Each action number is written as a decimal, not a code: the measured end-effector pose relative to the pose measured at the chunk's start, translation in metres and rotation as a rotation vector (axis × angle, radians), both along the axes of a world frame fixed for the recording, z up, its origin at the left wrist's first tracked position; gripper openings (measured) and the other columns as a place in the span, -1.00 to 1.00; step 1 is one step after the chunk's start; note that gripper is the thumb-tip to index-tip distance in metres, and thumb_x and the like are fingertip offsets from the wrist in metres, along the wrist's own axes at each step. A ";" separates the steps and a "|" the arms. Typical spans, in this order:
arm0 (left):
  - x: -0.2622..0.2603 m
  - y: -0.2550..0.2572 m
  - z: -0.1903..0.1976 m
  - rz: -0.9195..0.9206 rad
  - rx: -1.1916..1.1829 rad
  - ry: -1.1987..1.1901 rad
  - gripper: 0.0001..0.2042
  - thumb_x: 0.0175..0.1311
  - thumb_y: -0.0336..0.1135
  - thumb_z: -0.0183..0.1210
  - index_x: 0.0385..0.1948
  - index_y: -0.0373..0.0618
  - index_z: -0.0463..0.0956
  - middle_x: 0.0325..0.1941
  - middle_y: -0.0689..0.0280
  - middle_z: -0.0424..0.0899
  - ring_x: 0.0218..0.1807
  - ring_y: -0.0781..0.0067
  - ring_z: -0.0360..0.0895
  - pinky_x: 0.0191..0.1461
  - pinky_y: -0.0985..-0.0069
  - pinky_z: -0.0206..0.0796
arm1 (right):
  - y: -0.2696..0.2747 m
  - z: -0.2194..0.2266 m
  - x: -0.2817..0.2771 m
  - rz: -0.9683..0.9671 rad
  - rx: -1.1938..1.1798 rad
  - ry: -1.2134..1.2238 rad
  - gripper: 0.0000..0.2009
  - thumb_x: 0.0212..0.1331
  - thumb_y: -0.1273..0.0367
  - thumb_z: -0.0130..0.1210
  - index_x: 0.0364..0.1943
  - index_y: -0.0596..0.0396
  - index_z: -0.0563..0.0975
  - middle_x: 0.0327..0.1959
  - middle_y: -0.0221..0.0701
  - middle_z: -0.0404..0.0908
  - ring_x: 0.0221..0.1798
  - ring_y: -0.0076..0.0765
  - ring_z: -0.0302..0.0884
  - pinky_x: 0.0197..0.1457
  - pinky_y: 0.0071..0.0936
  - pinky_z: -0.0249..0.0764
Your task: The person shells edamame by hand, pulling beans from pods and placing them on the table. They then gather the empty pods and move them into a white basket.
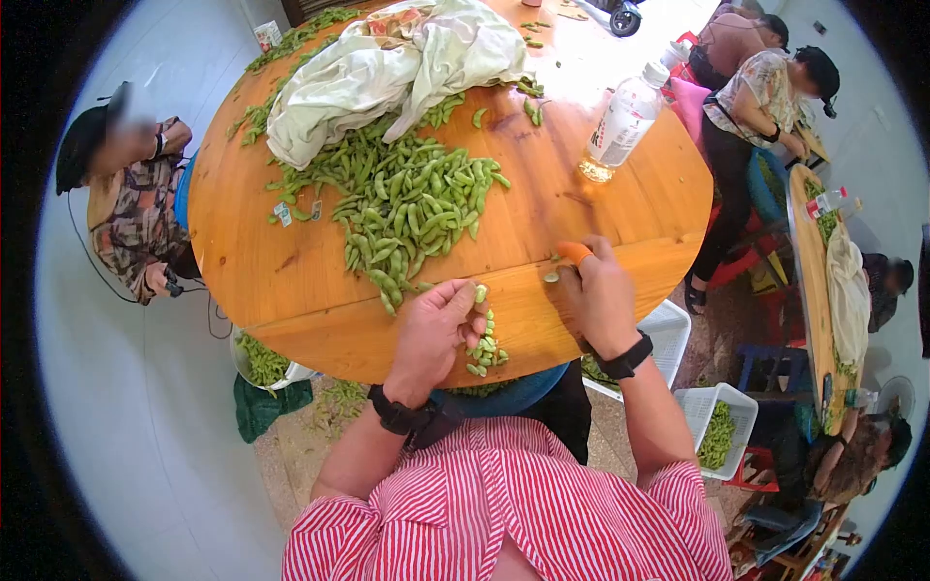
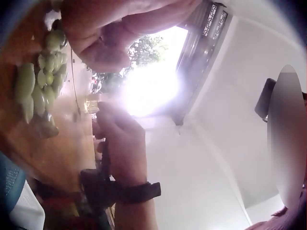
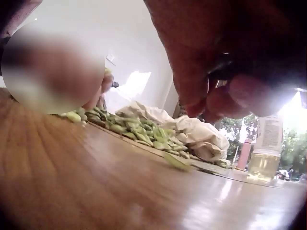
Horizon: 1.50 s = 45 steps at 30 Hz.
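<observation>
My left hand (image 1: 436,331) is over the near edge of the round table (image 1: 291,305), pinching a pale green soybean pod (image 1: 480,292) between thumb and forefinger. Just below those fingers lies a small heap of shelled green beans (image 1: 489,353), seen close up as beans (image 2: 45,91) in the left wrist view. To the right is my right hand (image 1: 605,302), its fingers bent, with an orange cover or band (image 1: 573,253) at one finger. Near its thumb shows a single pale bean (image 1: 551,277). I cannot tell whether the right fingers hold anything.
A large pile of green pods (image 1: 407,208) lies ahead, partly under a white cloth (image 1: 358,87). A bottle with yellowish liquid (image 1: 620,126) stands on the right. White baskets (image 1: 722,402) sit below the table; other people sit at both sides.
</observation>
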<state>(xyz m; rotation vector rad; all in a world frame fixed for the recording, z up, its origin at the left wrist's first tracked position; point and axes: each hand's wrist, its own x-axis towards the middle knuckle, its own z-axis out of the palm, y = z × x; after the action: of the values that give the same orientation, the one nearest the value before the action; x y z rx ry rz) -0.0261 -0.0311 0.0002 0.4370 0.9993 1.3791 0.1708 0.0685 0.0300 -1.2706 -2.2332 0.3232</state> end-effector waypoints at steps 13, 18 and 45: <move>0.008 -0.006 0.001 -0.004 0.010 0.052 -0.83 0.40 -0.32 0.15 -0.15 -0.22 0.46 -0.44 0.35 0.60 -0.53 0.63 0.53 -0.59 0.73 0.32 | -0.037 0.005 -0.031 0.357 -0.345 0.297 -0.82 0.10 0.41 0.26 -0.22 0.15 0.62 -0.37 -0.18 0.57 -0.35 -0.03 0.56 -0.31 -0.26 0.45; 0.012 -0.005 0.006 -0.009 0.031 0.228 -0.79 0.43 -0.31 0.11 -0.12 -0.29 0.44 -0.37 0.31 0.64 -0.46 0.62 0.57 -0.51 0.71 0.40 | -0.034 -0.002 -0.032 0.374 -0.127 0.073 -0.83 0.07 0.32 0.27 -0.41 0.10 0.55 -0.45 -0.27 0.48 -0.38 -0.06 0.55 -0.35 -0.18 0.45; -0.010 -0.020 0.007 0.055 0.460 1.300 -0.87 0.21 -0.53 0.14 -0.23 -0.30 0.55 -0.22 0.05 0.63 -0.14 -0.01 0.60 -0.05 0.29 0.44 | 0.008 0.005 -0.013 0.082 -0.064 -0.215 -0.79 0.10 0.44 0.11 -0.17 0.15 0.48 -0.22 -0.09 0.54 -0.25 0.14 0.57 -0.23 -0.05 0.51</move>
<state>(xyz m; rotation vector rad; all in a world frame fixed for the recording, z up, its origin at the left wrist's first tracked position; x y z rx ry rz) -0.0365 -0.0506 0.0076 1.7987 1.6923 1.3043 0.1581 0.0768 0.0349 -1.3026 -2.4789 0.3027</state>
